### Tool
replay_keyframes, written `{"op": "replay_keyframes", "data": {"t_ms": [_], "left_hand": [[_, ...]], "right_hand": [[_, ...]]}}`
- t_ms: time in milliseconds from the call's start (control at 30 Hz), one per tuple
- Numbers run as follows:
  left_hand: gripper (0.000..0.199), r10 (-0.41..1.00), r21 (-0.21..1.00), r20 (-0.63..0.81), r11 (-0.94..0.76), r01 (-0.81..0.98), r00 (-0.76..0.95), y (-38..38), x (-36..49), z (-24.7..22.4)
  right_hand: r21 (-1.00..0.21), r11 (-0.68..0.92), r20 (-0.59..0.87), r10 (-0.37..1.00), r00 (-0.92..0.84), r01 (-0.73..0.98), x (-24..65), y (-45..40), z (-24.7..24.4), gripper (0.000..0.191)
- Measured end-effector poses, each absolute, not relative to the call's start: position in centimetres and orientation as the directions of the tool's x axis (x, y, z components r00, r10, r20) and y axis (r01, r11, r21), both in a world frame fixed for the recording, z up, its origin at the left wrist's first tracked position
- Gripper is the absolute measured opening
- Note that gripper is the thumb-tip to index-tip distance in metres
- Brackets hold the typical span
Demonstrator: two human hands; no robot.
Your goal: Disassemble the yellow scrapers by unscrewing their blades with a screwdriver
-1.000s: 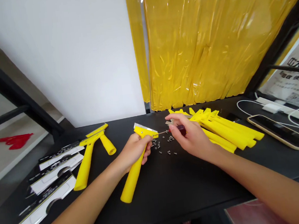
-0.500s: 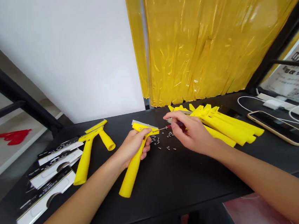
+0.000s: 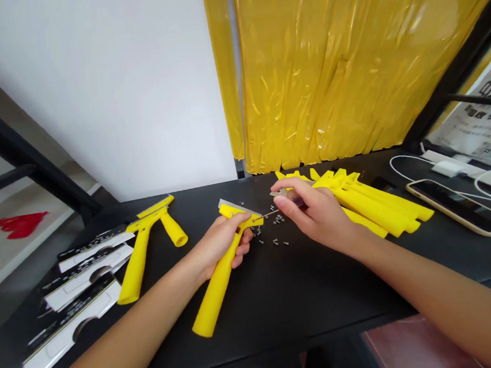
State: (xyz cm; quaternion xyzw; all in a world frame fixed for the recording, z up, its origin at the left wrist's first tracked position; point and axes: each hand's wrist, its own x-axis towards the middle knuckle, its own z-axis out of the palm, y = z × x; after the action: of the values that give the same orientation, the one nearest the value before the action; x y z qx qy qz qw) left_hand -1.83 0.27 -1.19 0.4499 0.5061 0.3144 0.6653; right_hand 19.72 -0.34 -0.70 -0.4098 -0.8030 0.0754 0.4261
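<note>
My left hand (image 3: 225, 242) is wrapped round a yellow scraper (image 3: 212, 291) just below its head, which carries a metal blade along the top edge. My right hand (image 3: 317, 206) pinches a screwdriver (image 3: 271, 212), whose thin shaft points left at the right end of the scraper head; whether the tip touches a screw is too small to tell. Small screws and nuts (image 3: 276, 242) lie scattered on the black table (image 3: 283, 302) between and below the hands. Two more yellow scrapers (image 3: 135, 264) rest to the left of my left hand.
Several yellow handles (image 3: 378, 209) are piled behind my right hand. A phone (image 3: 460, 206) and white cables lie at the right. White and black packages (image 3: 75, 333) are at the left. Yellow plastic strips (image 3: 347, 64) and a white panel (image 3: 132, 91) stand behind; a red item (image 3: 19, 226) is on the left shelf.
The held scraper's lower end has swung slightly down and left. My right hand has shifted a little to the right, its fingers still round the screwdriver.
</note>
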Motion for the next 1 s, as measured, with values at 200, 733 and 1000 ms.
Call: {"op": "replay_keyframes", "data": {"t_ms": [200,733,1000], "left_hand": [[0.027,0.855,0.904,-0.425,0.414,0.105,0.297,-0.05,-1.56,-1.12],[0.025,0.86,0.906,-0.418,0.42,0.058,0.292,-0.16,-1.37,-1.11],[0.026,0.87,0.911,-0.41,0.408,0.067,0.275,0.16,-1.5,-1.73]], "right_hand": [[-0.449,0.693,0.658,0.683,-0.317,0.563,19.77,-0.25,-0.54,0.023],[-0.337,0.726,0.651,0.64,-0.409,0.6,20.13,-0.22,-0.44,0.017],[-0.318,0.745,0.617,0.632,-0.469,0.586,19.97,-0.24,-0.41,0.02]]}}
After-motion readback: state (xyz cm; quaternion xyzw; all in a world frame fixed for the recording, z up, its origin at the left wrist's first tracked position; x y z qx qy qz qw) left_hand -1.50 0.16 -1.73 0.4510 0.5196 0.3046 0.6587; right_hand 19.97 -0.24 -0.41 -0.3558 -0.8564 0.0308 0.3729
